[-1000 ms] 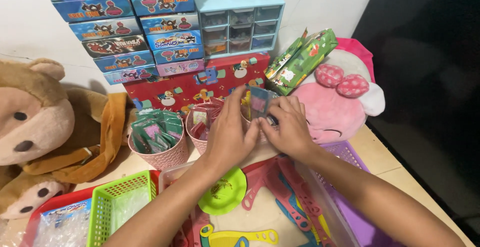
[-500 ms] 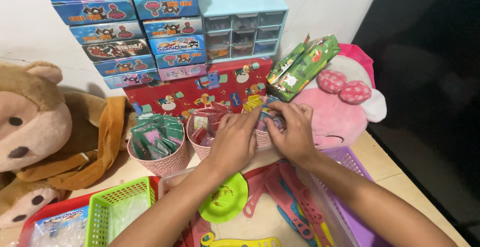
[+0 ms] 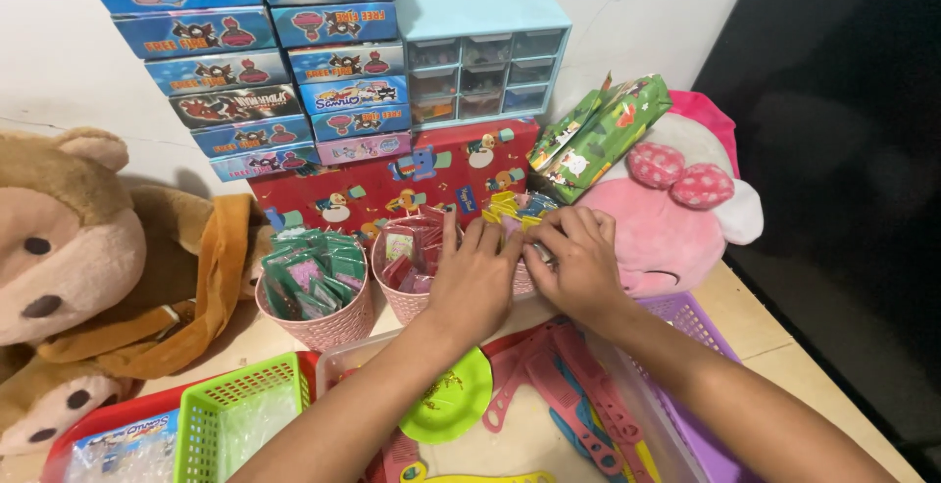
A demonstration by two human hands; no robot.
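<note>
We see the left hand [image 3: 477, 282] lying flat, fingers stretched, on the small packets [image 3: 404, 251] in the middle pink basket [image 3: 400, 299]. The right hand [image 3: 576, 263] is curled over the next basket, beside the pink plush toy [image 3: 667, 218]; it seems to pinch a small packet, but we cannot tell for sure. Another pink basket [image 3: 319, 321] with green packets stands left, near the brown teddy bear [image 3: 69, 258].

Both hands, left hand [image 3: 477, 277] and right hand [image 3: 576, 265], now lower, closer over the pink basket [image 3: 412, 299].
</note>
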